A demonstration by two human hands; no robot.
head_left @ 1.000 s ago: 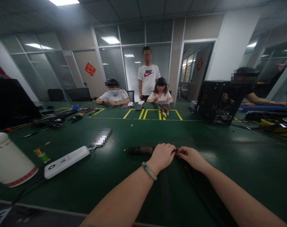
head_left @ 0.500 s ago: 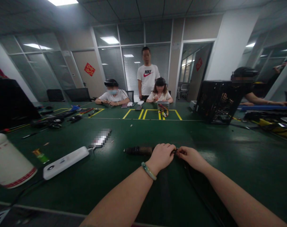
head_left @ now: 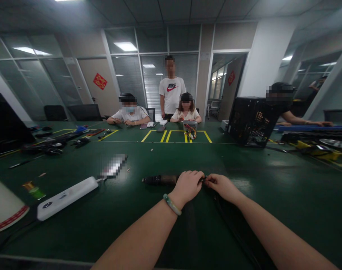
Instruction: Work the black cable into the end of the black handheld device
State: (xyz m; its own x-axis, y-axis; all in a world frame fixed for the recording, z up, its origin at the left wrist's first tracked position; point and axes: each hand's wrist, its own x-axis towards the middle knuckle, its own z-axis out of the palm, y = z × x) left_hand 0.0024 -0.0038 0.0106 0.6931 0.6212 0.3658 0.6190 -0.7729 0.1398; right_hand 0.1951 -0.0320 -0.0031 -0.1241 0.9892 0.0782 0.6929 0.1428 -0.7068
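Observation:
My left hand (head_left: 187, 185), with a green bead bracelet on its wrist, is closed over one end of a dark cylindrical tool (head_left: 158, 180) that lies on the green table (head_left: 131, 221). My right hand (head_left: 220, 186) is closed in a pinch right beside it, fingertips meeting the left hand's at a small dark part I cannot make out. A black cable (head_left: 229, 228) runs from under my hands toward me.
A white power strip (head_left: 66, 198) lies left of my hands, with a white red-striped container (head_left: 3, 212) at the far left edge. A black mesh crate (head_left: 251, 120) stands at the back right. Three people are at the far side, another person at the right.
My hands have held their position on the tool. The view has shifted slightly to the right, so things on the table sit further left in the picture.

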